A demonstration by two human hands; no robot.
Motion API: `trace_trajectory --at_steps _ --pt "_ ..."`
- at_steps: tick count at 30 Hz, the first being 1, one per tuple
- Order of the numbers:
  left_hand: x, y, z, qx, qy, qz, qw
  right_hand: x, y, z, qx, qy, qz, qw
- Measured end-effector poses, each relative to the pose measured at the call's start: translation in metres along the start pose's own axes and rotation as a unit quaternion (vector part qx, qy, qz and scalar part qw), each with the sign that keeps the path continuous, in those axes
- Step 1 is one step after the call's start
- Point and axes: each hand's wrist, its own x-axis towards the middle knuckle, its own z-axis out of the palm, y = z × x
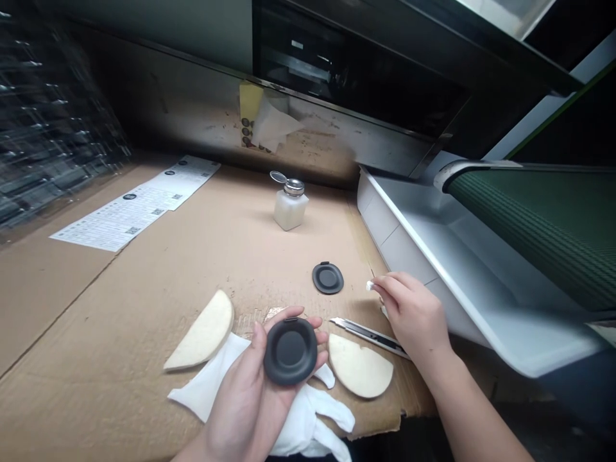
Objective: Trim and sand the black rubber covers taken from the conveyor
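My left hand (262, 378) holds up a round black plastic lid-like part (290, 350) with a small tab at its top edge. Fingers and thumb curl around its rim. To the right, my right hand (416, 314) pinches a small white wad (369, 285), perhaps cotton or tissue. A second black part (328, 278) of the same shape lies on the cardboard between the hands. Beside my right hand lies a utility knife (368, 335). White gloves (308, 420) rest under my left hand, flanked by one cream half-round pad (205, 333) and another cream pad (360, 366).
A pump bottle (290, 205) with its cap flipped up stands mid-table on the cardboard (216, 256). Printed label sheets (137, 205) lie at left, near stacked clear trays (52, 115). A white bin (414, 237) and a green conveyor belt (539, 224) border the right.
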Motion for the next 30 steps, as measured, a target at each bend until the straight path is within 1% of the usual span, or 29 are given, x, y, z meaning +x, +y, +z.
trace_trajectory --at_steps 2,3,5,7,9,12,16,19,22,24,25,28,30 --pt "0.001 -0.001 -0.001 0.010 -0.008 -0.001 1.000 0.003 -0.018 -0.012 0.111 0.026 -0.008 0.993" --pt "0.002 -0.002 -0.001 0.014 -0.011 -0.001 1.000 0.005 -0.030 -0.017 0.164 0.029 -0.017 0.986" --pt "0.003 -0.004 -0.004 0.016 -0.018 0.004 1.000 0.009 -0.054 -0.020 0.226 0.010 -0.045 0.973" --pt "0.003 -0.005 -0.007 0.008 -0.031 0.010 0.999 0.013 -0.076 -0.016 0.241 -0.027 -0.081 0.967" --pt "0.003 -0.006 -0.009 0.004 -0.038 0.010 0.999 0.015 -0.090 -0.007 0.226 -0.059 -0.107 0.967" --pt "0.003 -0.005 -0.008 0.022 -0.033 0.004 0.999 0.015 -0.096 0.004 0.179 -0.082 -0.141 0.970" --pt "0.003 -0.003 -0.003 0.053 -0.026 0.006 0.998 0.011 -0.089 0.005 0.106 -0.079 -0.184 0.974" --pt "0.002 -0.002 -0.001 0.067 -0.014 0.003 0.998 0.010 -0.077 -0.001 0.049 -0.072 -0.191 0.978" --pt "0.001 -0.001 -0.002 0.076 -0.005 0.003 0.997 0.012 -0.054 -0.011 -0.018 -0.026 -0.169 0.985" --pt "0.001 -0.002 -0.003 0.076 -0.007 0.004 0.997 0.014 -0.031 -0.014 -0.070 0.014 -0.152 0.986" --pt "0.000 -0.002 -0.003 0.074 -0.009 0.006 0.997 0.014 -0.020 -0.013 -0.104 0.023 -0.145 0.984" --pt "-0.001 -0.003 -0.005 0.069 -0.021 0.008 0.997 0.012 0.007 -0.006 -0.194 -0.004 -0.133 0.972" --pt "-0.001 -0.003 -0.005 0.066 -0.018 0.009 0.998 0.006 0.013 0.001 -0.212 -0.027 -0.135 0.968"
